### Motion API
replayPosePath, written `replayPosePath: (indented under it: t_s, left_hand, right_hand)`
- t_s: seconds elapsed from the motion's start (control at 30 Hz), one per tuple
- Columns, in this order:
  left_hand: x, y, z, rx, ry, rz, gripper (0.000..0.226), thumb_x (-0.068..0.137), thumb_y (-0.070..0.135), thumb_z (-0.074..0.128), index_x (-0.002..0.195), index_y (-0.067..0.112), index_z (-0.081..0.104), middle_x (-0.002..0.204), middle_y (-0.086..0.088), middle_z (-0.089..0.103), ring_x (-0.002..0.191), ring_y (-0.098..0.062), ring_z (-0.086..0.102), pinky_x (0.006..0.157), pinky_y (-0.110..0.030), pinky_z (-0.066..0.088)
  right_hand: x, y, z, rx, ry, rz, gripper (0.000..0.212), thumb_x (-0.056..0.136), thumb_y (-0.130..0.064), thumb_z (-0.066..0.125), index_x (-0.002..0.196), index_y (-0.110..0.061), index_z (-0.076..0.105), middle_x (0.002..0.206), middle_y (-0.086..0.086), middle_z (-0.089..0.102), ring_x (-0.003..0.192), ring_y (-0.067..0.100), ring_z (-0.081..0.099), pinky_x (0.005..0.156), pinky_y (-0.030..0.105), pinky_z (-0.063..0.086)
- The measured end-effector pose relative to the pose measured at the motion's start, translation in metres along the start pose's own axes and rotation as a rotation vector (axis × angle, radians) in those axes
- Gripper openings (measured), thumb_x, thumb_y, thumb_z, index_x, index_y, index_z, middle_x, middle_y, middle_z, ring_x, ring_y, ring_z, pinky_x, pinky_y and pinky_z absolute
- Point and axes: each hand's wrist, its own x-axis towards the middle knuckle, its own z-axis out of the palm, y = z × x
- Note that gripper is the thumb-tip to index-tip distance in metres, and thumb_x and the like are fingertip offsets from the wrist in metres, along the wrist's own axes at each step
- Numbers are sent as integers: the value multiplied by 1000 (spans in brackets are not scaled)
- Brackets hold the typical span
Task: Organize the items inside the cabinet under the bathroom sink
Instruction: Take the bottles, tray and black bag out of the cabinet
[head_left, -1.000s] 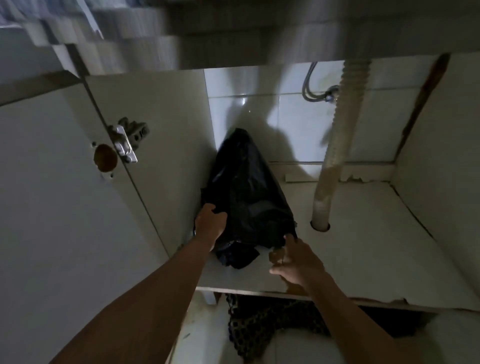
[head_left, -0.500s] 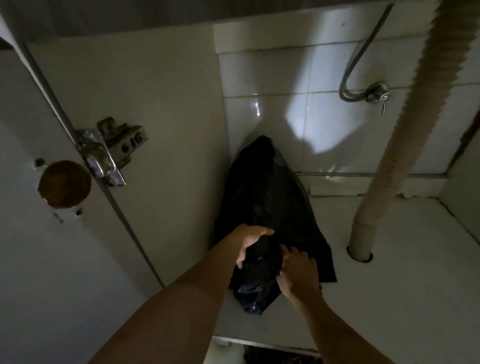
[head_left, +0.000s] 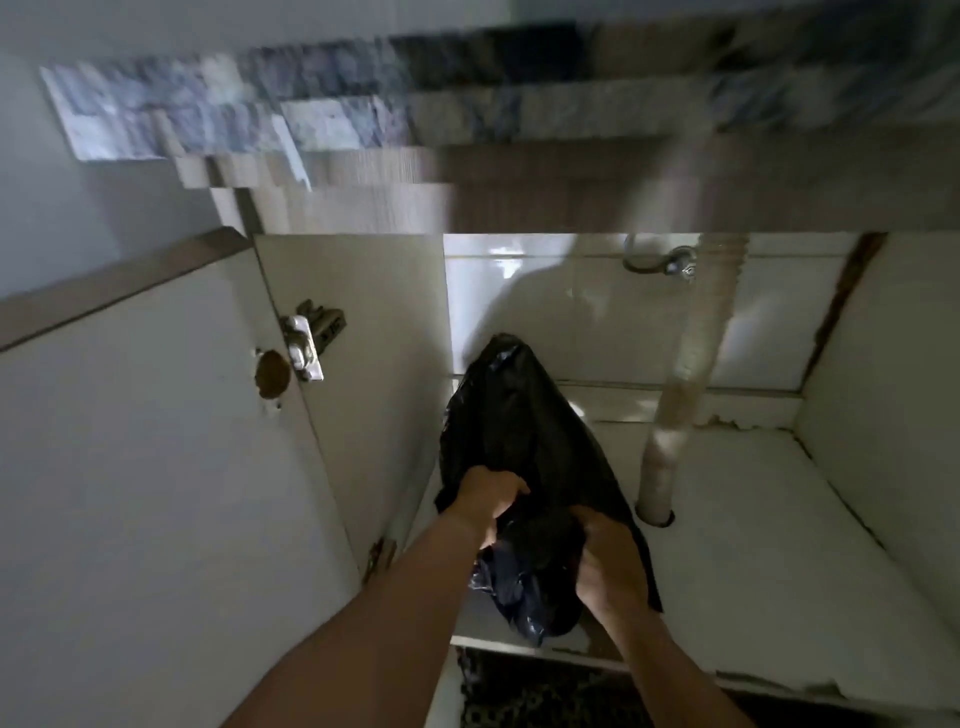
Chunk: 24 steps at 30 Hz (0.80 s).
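Observation:
A black plastic bag stands in the left rear corner of the cabinet floor, its peak leaning against the tiled back wall. My left hand grips the bag's left side near the bottom. My right hand clutches the crumpled lower end of the bag near the cabinet's front edge. Both hands are closed on the plastic. What the bag contains is hidden.
A corrugated drain pipe runs down through a hole in the cabinet floor right of the bag. A water valve sits on the back wall. The open door with its hinge stands at left. A dark patterned mat lies below.
The camera has pulled back and up, showing the countertop edge. Both hands have shifted lower on the bag and closed around its bottom end.

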Motion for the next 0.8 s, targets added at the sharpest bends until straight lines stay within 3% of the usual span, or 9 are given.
replayPosePath:
  t_s: [0.1,0.2,0.3,0.43,0.5,0.57,0.63,0.7,0.8]
  left_hand:
    - [-50,-18,7,26,-35,0,33,75,3,69,105,2,55,106,-24,63,93,-40,64,79,-59,53]
    - [-89,-35,20,124,-96,-7,43,79,12,67,118,5,52,117,-22,59,90,-36,61,72,-54,52]
    - [-114,-46,34,238,-131,-5,44,85,14,62,125,6,46,126,-17,49,113,-38,51,85,-59,46]
    - [-112,-67,44,525,-190,-40,38,90,22,58,122,4,52,121,-15,52,109,-33,53,90,-60,44]
    - [-105,-79,48,615,-222,-39,34,92,20,56,122,4,54,111,-13,56,97,-29,57,67,-38,59]
    - [-107,-92,53,663,-221,-32,30,95,14,53,121,0,55,87,-10,55,74,-22,55,26,-16,40]
    - [-107,-104,61,682,-190,-13,27,95,12,53,120,1,57,77,-6,49,70,-19,51,17,-14,27]
    - [-107,-117,67,695,-154,-15,23,95,13,54,114,4,61,81,-4,50,78,-20,52,24,-14,35]
    - [-107,-131,71,695,-59,-7,8,88,14,61,88,6,60,89,-11,58,83,-27,60,53,-23,48]
  right_hand:
    - [-68,-58,-44,-162,59,-39,10,75,-38,56,76,-36,66,94,23,66,93,43,62,84,51,53]
    - [-113,-64,-74,-240,146,56,11,87,-12,53,89,-13,64,88,10,66,81,29,62,71,34,50]
    - [-138,-46,-90,-301,118,80,12,87,-11,53,91,-14,64,88,9,68,79,26,63,72,36,53]
    - [-163,-21,-90,-357,61,87,12,88,-12,53,90,-17,64,86,5,69,80,25,63,70,33,50]
    - [-171,-6,-88,-335,42,60,14,89,-10,53,89,-17,65,84,4,67,80,24,63,68,31,48]
    - [-180,9,-84,-282,21,43,17,88,-5,52,91,-13,66,86,5,67,81,24,63,67,30,46]
    - [-189,23,-81,-218,37,23,22,86,2,50,96,-7,67,90,8,68,83,23,62,70,27,45]
    - [-196,35,-78,-143,58,19,25,85,5,49,99,-4,68,92,10,69,84,21,61,72,26,44]
    - [-201,48,-70,-49,74,-3,27,82,6,50,98,-5,68,92,10,69,81,18,58,71,23,39]
